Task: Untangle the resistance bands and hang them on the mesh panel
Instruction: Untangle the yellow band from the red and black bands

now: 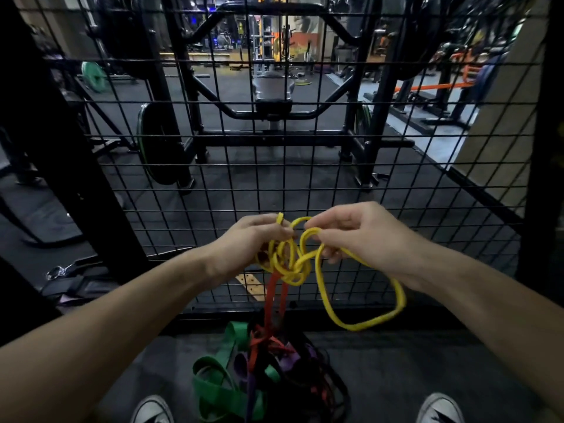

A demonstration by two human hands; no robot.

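Room: gym, dim, black rubber floor [396, 377]; weight rack and plates visible behind the mesh.
Mesh panel [283, 166]: black wire grid, upright, directly ahead of both hands and past them. No band seen hanging on it.
Floor pile [244, 380]: green, purple, red and black bands heaped between the two shoes, below the hands.
Red band [270, 303]: runs near-vertical from the yellow knot down into the pile, so it ties knot to heap.
Yellow band [363, 323]: thin loop; free part hangs down and to the right under the right wrist, long axis roughly vertical.
Knot [294, 268]: yellow coils bunched between the hands, slightly below both, closer to the left one.
Left hand [247, 242]: fingers curled round the knotted yellow coils, one short yellow end poking up above the fingers.
Right hand [363, 233]: pinching a yellow strand just right of the knot.
Key relation: knot sits left, slack sits right, hands close together. My read: the free loop has to feed back leftward through the coils, left hand anchoring.
Risk: pulling apart probably tightens it; the red band is likely trapped inside.
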